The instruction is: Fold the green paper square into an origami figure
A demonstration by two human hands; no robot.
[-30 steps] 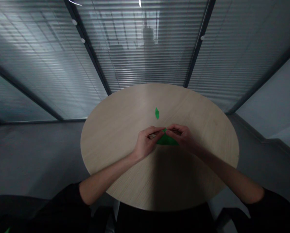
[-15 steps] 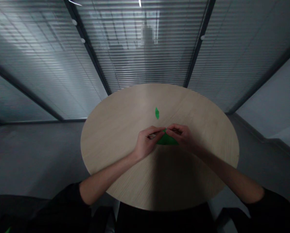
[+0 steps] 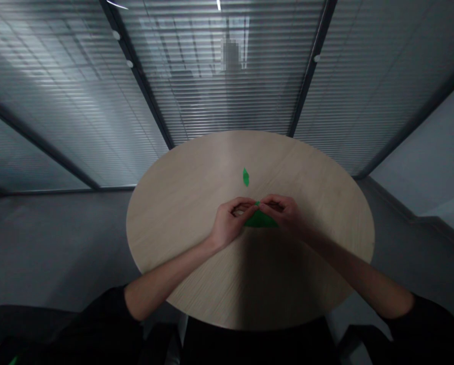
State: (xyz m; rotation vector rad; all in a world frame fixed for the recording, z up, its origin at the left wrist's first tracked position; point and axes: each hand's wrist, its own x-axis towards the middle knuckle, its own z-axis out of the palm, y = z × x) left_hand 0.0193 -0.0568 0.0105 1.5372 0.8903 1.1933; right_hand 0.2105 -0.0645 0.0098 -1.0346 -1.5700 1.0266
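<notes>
Since a moment ago, both hands have curled in slightly, and a little less of the green paper shows beneath them. From the head view, the left hand (image 3: 230,221) and right hand (image 3: 282,213) meet near the middle of the round wood-grain counter (image 3: 196,203). Each grip is closed in a pinch, with the fingertips (image 3: 257,204) coming together at the top point of the folded green paper (image 3: 260,220). The paper's wider part lies just below and between both grips, against the counter. A small green paper piece (image 3: 245,177) lies flat, apart from the grips and beyond them. Black sleeves (image 3: 105,324) cover the forearms nearest the camera, and a slatted glass partition (image 3: 227,86) stands beyond the counter.
</notes>
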